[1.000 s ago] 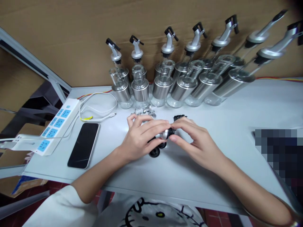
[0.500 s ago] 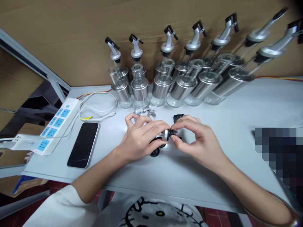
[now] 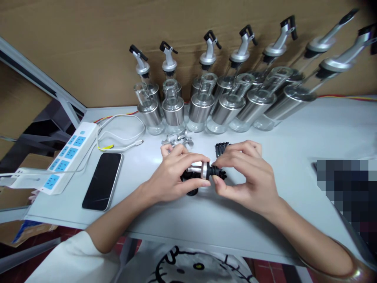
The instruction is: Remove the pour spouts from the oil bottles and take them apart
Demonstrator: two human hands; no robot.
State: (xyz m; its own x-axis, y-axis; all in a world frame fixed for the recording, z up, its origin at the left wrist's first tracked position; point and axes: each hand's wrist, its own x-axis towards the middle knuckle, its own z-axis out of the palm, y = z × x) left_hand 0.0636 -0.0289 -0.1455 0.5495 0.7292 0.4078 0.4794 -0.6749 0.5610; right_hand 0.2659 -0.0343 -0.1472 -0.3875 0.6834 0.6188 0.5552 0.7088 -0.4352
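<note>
A silver pourer spout (image 3: 204, 170) lies sideways between the thumb and fingers of my left hand (image 3: 169, 175), which is closed on its wide collar. From the collar a ribbed black stopper (image 3: 212, 170) points right. My right hand (image 3: 246, 173) has its thumb and index finger closed around that stopper from the right. Under and behind the hands are round black parts (image 3: 193, 192), partly hidden. Small silver parts (image 3: 184, 139) lie just beyond my left hand, and thin black pieces (image 3: 221, 148) beyond my right.
Several glass bottles with steel bands (image 3: 174, 114) stand in front; others behind carry pourer spouts (image 3: 208, 57). On the left are a phone (image 3: 102, 181), a white power strip (image 3: 69, 155) and a white cable (image 3: 123, 148). Cardboard (image 3: 103, 47) backs the table (image 3: 235, 232).
My right fingers have loosened and shifted slightly on the stopper, so more of it shows. My left fingers now pinch the collar more openly, uncovering the silver spout.
</note>
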